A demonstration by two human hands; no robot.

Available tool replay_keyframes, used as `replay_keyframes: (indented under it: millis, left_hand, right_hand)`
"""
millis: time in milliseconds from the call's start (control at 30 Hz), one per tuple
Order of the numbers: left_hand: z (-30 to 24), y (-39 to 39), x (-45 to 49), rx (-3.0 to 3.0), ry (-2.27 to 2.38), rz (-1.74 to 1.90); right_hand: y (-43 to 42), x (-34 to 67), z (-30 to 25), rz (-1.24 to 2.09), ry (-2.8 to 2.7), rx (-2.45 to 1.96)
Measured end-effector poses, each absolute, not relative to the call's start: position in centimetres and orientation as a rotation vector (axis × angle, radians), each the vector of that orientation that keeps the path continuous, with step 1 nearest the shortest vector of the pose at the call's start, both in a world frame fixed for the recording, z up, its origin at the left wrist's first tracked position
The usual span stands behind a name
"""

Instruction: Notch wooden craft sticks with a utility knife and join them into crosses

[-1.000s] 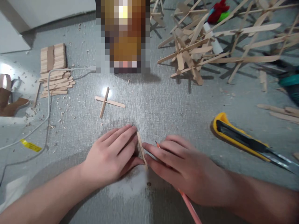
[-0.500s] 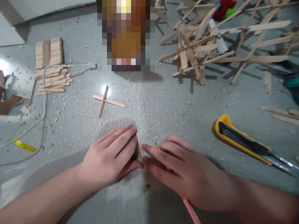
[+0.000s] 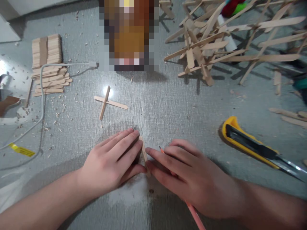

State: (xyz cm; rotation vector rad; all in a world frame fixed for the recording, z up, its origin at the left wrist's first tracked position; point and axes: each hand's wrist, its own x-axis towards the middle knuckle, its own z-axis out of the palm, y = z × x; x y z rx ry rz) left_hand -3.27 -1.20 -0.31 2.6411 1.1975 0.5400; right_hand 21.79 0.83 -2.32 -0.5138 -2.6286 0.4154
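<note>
A craft stick (image 3: 144,152) stands between my two hands on the grey textured table, partly covered by fingers. My left hand (image 3: 112,159) has its fingers pressed together along the stick's left side, with the thumb at the near end. From the other side, the thumb and index finger of my right hand (image 3: 184,169) touch the stick. A pink pencil (image 3: 194,214) is tucked in that same right hand, its sharpened tip poking out past the fingers. Beyond my left hand, two crossed craft sticks (image 3: 115,104) lie on the table.
A banded bundle of craft sticks (image 3: 52,48) and a white cable (image 3: 42,95) are at left, among wood shavings. A yellow utility knife (image 3: 249,143) lies at right. Joined stick frames (image 3: 199,51) fill the far right. A pixelated object (image 3: 129,38) stands at the back.
The hands keep almost the same place around the stick. The view has shifted slightly, so the far objects sit a little higher in the picture.
</note>
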Motion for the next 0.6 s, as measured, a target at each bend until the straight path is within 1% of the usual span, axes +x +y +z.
replay_keyframes:
  millis: [600]
  left_hand:
    - [-0.42, -1.28, -3.28, 2.636, 1.206, 0.517]
  right_hand:
    - [0.8, 21.88, -2.69, 0.484, -2.608, -0.508]
